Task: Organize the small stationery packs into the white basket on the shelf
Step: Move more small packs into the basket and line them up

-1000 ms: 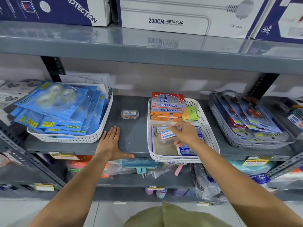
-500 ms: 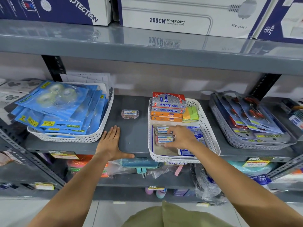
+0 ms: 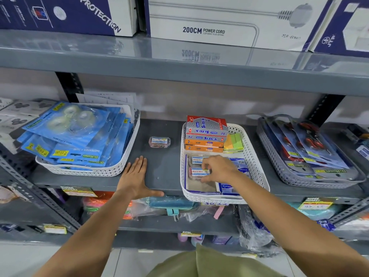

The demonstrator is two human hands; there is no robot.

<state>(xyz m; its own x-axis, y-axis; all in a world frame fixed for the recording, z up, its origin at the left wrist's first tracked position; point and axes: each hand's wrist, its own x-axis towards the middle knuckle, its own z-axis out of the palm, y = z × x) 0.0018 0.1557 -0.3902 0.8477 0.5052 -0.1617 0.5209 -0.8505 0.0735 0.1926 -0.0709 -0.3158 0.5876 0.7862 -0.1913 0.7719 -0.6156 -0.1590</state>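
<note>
The white basket (image 3: 257, 166) stands in the middle of the grey shelf (image 3: 165, 166). Inside it, my right hand (image 3: 218, 169) rests on a small clear pack with a white label (image 3: 196, 172), fingers curled around its right end. A second like pack (image 3: 195, 160) lies just behind it in the basket. A third small clear pack (image 3: 159, 141) lies alone on the shelf, left of the basket. My left hand (image 3: 137, 176) lies flat and open on the shelf's front edge, holding nothing.
Stacked Softek boxes (image 3: 206, 134), sticky notes (image 3: 233, 143) and blue packets (image 3: 229, 186) share the basket. A white basket of blue tape packs (image 3: 79, 136) stands left, a grey basket of scissors (image 3: 305, 156) right. Large boxes (image 3: 219, 21) fill the shelf above.
My right hand brought a small pack down into the basket and set it in front of the other one; its fingers stay on it. The left hand has not moved.
</note>
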